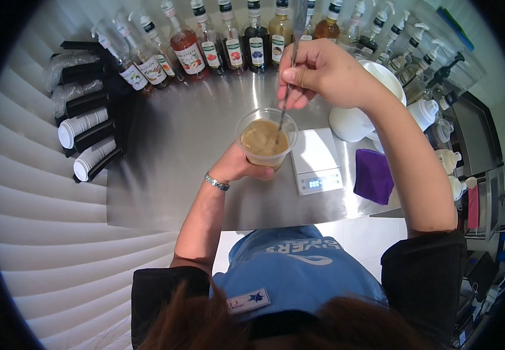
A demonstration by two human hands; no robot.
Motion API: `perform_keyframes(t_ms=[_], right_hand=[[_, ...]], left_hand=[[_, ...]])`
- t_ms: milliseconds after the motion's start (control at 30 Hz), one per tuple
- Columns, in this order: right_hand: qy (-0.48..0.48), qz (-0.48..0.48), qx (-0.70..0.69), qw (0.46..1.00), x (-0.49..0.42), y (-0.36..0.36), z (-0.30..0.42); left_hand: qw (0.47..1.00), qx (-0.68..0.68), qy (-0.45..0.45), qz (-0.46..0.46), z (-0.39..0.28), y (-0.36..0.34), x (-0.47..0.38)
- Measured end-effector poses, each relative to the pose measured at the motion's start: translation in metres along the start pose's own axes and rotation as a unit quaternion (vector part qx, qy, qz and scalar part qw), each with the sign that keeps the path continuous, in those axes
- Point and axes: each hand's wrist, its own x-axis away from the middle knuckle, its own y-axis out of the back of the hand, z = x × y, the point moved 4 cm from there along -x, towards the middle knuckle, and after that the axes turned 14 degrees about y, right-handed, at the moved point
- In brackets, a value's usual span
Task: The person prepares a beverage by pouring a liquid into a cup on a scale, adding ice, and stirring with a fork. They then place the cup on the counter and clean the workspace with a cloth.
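Observation:
My left hand (239, 164) is wrapped around the lower side of a clear plastic cup (240, 127), tilted slightly towards me. A light brown, coffee-like liquid (259, 136) with some foam fills much of it. Above the cup, my right hand (318, 74) pinches a long thin metal bar spoon (293, 57) between thumb and fingers. The spoon slants down into the liquid, which hides its lower tip. Just right of the cup lies a white digital scale (316, 153) with a lit display and nothing on its platform.
A stainless steel counter (169, 153) spans the front. Syrup bottles (189, 52), several with pumps, line its back. Left stand racks of cup lids (87, 127). A purple cloth (372, 176), a white jug (351, 124) and squeeze bottles (423, 113) are at the right.

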Motion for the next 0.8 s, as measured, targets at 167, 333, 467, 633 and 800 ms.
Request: perform_keyframes(t_ms=[167, 333, 467, 633, 800], right_hand=[[0.018, -0.069, 0.027, 0.997, 0.025, 0.024, 0.013], [0.194, -0.189, 0.020, 0.962, 0.120, 0.045, 0.056], [0.348, -0.245, 0.113, 0.898, 0.203, 0.060, 0.075], [0.333, -0.322, 0.064, 0.884, 0.260, 0.059, 0.052], [0.311, -0.346, 0.027, 0.885, 0.289, 0.068, 0.039]], left_hand=[[1.000, 0.001, -0.015, 0.002, -0.013, -0.028, -0.010], [0.997, 0.003, -0.041, -0.067, -0.022, -0.059, -0.019], [0.990, -0.003, -0.060, -0.131, -0.026, -0.088, -0.029], [0.968, -0.136, -0.026, -0.209, -0.031, -0.126, -0.047], [0.956, -0.157, -0.046, -0.244, -0.042, -0.157, -0.063]])
